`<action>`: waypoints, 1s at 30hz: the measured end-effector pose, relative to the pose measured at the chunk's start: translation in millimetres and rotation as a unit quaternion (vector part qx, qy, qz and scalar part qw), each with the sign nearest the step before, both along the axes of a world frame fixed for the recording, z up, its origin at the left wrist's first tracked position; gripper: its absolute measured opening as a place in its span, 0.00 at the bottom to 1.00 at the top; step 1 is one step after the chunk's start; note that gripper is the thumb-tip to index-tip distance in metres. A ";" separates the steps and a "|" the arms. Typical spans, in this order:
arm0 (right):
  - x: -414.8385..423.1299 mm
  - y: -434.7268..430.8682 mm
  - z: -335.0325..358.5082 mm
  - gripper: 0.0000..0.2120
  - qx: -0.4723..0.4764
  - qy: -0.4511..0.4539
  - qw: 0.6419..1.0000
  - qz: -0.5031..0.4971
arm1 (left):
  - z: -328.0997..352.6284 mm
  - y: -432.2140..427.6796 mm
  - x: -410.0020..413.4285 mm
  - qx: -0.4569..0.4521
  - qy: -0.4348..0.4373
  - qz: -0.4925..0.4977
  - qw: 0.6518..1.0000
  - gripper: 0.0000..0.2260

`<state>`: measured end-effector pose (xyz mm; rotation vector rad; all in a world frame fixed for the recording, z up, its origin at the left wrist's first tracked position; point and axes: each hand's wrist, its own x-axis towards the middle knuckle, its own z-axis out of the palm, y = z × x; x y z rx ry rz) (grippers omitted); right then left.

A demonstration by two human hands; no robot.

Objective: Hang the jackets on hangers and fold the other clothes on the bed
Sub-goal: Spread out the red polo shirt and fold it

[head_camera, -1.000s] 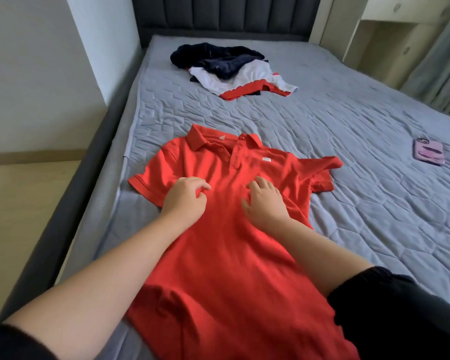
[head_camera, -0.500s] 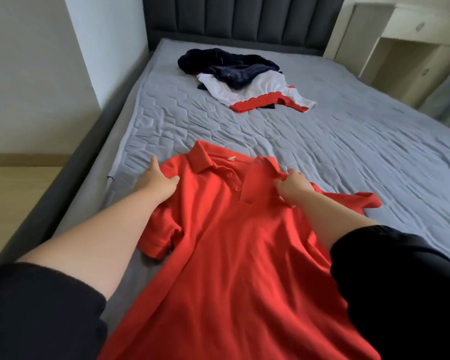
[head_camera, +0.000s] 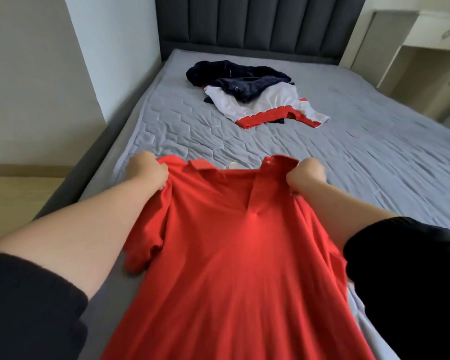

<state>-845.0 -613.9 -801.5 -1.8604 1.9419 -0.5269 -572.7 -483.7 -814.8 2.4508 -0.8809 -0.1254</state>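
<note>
A red polo shirt (head_camera: 234, 255) hangs stretched between my two hands above the near part of the grey bed (head_camera: 361, 162), collar away from me. My left hand (head_camera: 147, 171) grips its left shoulder and my right hand (head_camera: 305, 175) grips its right shoulder, both with fingers curled into the cloth. The left sleeve droops beside my forearm. Farther up the bed lies a heap of clothes: a dark navy garment (head_camera: 234, 76) on top of a white garment with red trim (head_camera: 265, 107).
A dark padded headboard (head_camera: 257, 24) closes the far end. A white wall (head_camera: 37, 74) and wooden floor (head_camera: 16, 198) run along the left side. A pale cabinet (head_camera: 426, 48) stands at the right of the bed's head.
My hands moved from the shirt's chest out to its shoulders, gripped them and lifted the shirt's upper part off the bed toward me.
</note>
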 end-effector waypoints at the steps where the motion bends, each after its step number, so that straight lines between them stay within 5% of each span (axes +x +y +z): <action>1: 5.6 -10.8 11.2 0.07 -0.021 -0.039 0.999 -0.012 | 13.2 -10.9 -0.5 -0.044 0.001 0.019 0.999 0.14; 5: 35.8 -35.1 46.0 0.26 -0.149 -0.128 0.978 0.072 | 52.0 -45.8 -10.8 -0.207 0.054 0.000 0.977 0.21; 7: 51.4 -24.5 32.3 0.38 -0.126 -0.089 0.979 0.134 | 36.6 -43.3 -22.5 -0.130 0.037 -0.058 0.989 0.33; 10: 62.0 8.0 -42.1 0.37 0.024 0.076 0.979 0.189 | -27.3 -22.2 -35.2 0.106 -0.021 -0.096 0.989 0.35; 12: 63.4 28.1 -91.8 0.36 0.097 0.148 0.960 0.216 | -73.5 -6.3 -39.3 0.184 -0.047 -0.120 0.974 0.33; 16: 70.1 20.2 -124.4 0.37 0.067 0.185 0.955 0.220 | -117.8 0.8 -40.2 0.156 -0.134 -0.106 0.973 0.32; 20: 70.2 17.7 -121.8 0.37 0.065 0.213 0.950 0.219 | -105.7 -2.2 -37.7 0.081 -0.101 -0.099 0.987 0.30; 24: 83.0 42.4 -111.0 0.32 0.029 0.269 0.949 0.164 | -93.0 26.2 -25.1 -0.143 -0.016 0.094 0.985 0.21; 30: 134.2 117.3 -107.0 0.30 0.058 0.260 0.932 0.246 | -67.4 35.1 8.5 -0.124 0.268 0.168 0.941 0.22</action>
